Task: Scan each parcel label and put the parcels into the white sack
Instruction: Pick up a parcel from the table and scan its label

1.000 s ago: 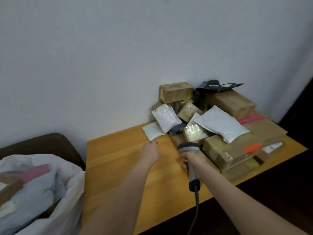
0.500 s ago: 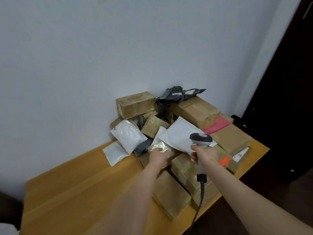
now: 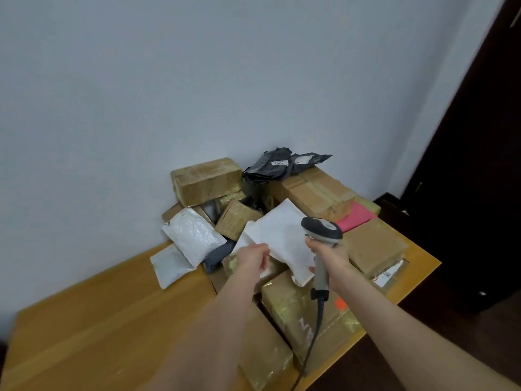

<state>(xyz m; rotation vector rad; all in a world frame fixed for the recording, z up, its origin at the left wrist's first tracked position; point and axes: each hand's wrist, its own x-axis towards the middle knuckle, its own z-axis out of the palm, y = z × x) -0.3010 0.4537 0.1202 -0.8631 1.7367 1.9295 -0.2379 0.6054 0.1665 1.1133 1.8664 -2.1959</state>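
Wooden table (image 3: 112, 320): wood shows on my left; parcel pile crowds wall and right edge. At least six brown boxes (image 3: 205, 182), four white mailers (image 3: 191, 235), one pink parcel (image 3: 353, 217), one black bag (image 3: 276, 165) with unreadable label. My left hand (image 3: 253, 259) pinches edge of top mailer (image 3: 282, 238), atop pile. My right hand (image 3: 328, 256) wraps round scanner (image 3: 321, 230) handle.

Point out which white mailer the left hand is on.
The large flat white mailer beside the scanner; the left hand holds its near edge. The two smaller bubble mailers lie untouched farther left.
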